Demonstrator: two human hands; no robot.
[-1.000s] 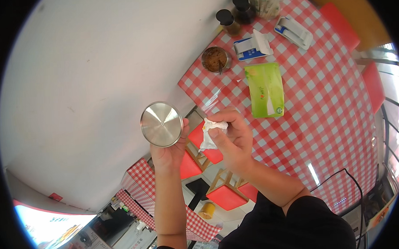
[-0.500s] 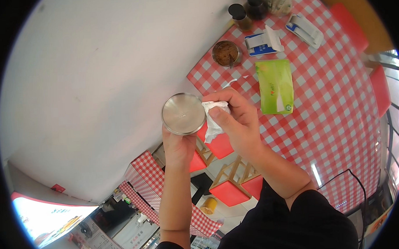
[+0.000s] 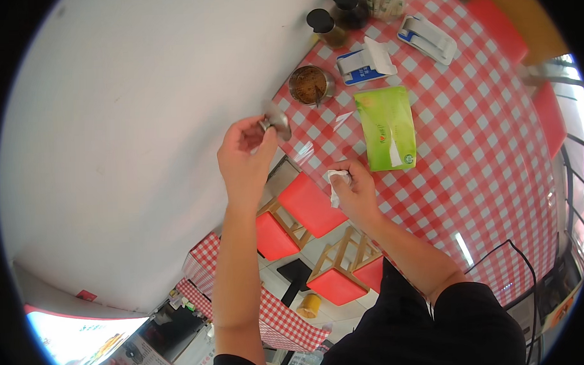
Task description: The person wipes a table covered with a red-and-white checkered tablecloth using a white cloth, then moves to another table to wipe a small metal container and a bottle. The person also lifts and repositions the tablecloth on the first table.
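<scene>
My left hand (image 3: 246, 152) grips a round metal lid (image 3: 279, 122) by its knob, fingers closed round it. The lid is tilted nearly edge-on and a little blurred, near the table's corner by the wall. Close beyond it stands an uncovered metal jar (image 3: 311, 85) of brown seasoning with a spoon handle in it. Lower right, over the table's near edge, my right hand (image 3: 358, 190) is closed on a crumpled white tissue (image 3: 338, 186). A green pack of tissues (image 3: 386, 128) lies just beyond that hand.
On the red-checked tablecloth (image 3: 446, 177) stand two dark-lidded bottles (image 3: 326, 28), a clear jar (image 3: 385, 0) and two blue-and-white holders (image 3: 366, 63). A white wall (image 3: 129, 124) borders the left. Red stools (image 3: 309, 204) are below the table edge. A black cable (image 3: 526, 264) runs at right.
The lid has turned from face-on to nearly edge-on and moved up toward the jar. My right hand has drawn away from it, lower, still holding the tissue. The view has shifted slightly.
</scene>
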